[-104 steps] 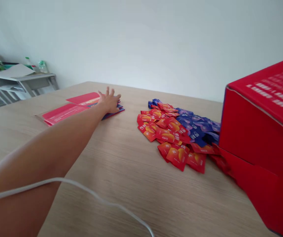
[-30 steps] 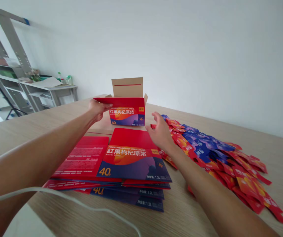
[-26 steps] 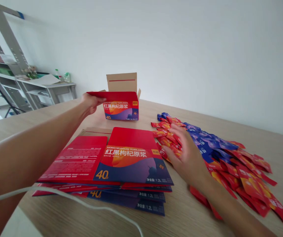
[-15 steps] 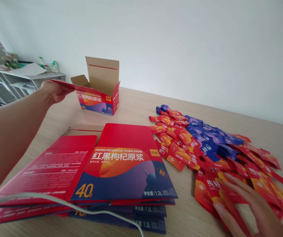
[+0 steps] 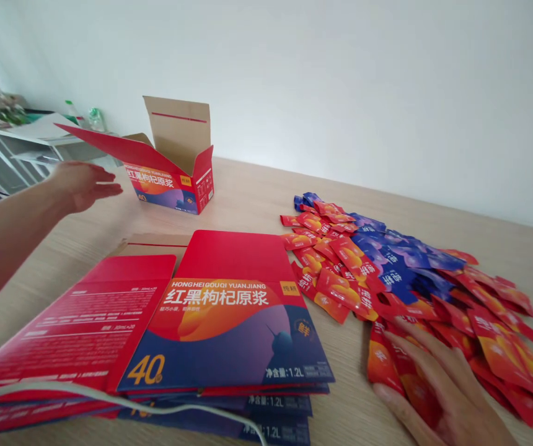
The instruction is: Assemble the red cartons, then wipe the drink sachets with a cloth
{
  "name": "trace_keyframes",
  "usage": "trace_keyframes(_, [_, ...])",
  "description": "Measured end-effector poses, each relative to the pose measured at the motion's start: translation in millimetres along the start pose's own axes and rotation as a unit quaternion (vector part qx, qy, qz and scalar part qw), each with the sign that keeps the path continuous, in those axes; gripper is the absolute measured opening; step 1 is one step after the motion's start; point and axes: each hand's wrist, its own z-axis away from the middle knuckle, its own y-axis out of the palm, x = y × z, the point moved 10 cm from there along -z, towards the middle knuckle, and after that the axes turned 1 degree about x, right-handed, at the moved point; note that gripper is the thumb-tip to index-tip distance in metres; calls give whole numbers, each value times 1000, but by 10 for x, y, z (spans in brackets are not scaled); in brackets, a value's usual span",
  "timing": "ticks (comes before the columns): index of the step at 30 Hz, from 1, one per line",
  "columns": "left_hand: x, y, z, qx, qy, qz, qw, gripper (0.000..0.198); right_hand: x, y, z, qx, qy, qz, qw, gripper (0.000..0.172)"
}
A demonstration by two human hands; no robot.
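Note:
My left hand [image 5: 83,186] is off to the left of an open red and blue carton [image 5: 164,186], its fingers stretched out and holding nothing. The carton stands upright with its flaps raised, and its front flap leans out above my hand. On the right, my right hand [image 5: 438,384] lies over the near edge of a pile of sachets. Its thumb and fingers are spread around a red sachet [image 5: 415,378], touching it. Red sachets and blue sachets [image 5: 390,260] overlap in this pile; what lies beneath my palm is hidden.
Flattened cartons [image 5: 229,328] lie stacked at the near left of the wooden table [image 5: 248,192]. A white cable [image 5: 173,409] crosses in front of them. A white wall rises behind the table. At the far left, a shelf unit [image 5: 10,148] carries flowers and bottles.
My left hand has let go of the carton's front flap and moved lower, with its fingers straightened. My right hand has moved slightly left and further over the red sachets.

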Motion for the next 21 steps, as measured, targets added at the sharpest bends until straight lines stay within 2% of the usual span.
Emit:
trace_keyframes(3, [270, 46, 594, 41, -114, -13, 993, 21, 65, -272, -77, -46, 57, -64, 995, 39])
trace_keyframes(5, [351, -4, 979, 68, -131, -78, 986, 30, 158, -373, -163, -41, 95, -128, 986, 30])
trace_keyframes(7, [394, -40, 1316, 112, -124, -134, 977, 51, 278, -308, -291, 18, 147, -225, 963, 29])
trace_keyframes(10, [461, -67, 1727, 171, -136, -168, 961, 73, 543, -14, -534, 132, 221, -388, 885, 46])
trace_keyframes(12, [459, -93, 1908, 177, -144, -162, 960, 72, 721, 152, -747, 176, 236, -438, 849, 52])
trace_keyframes(15, [396, -114, 2076, 166, -142, -139, 966, 68, 874, 381, -1003, 227, 263, -465, 814, 41])
trace_keyframes(18, [376, -94, 2226, 175, -160, -102, 966, 62, 936, 499, -1128, 234, 291, -495, 785, 26])
trace_keyframes(21, [366, -83, 2361, 180, -185, -47, 965, 54, 1029, 524, -1140, 224, 295, -555, 745, 29])
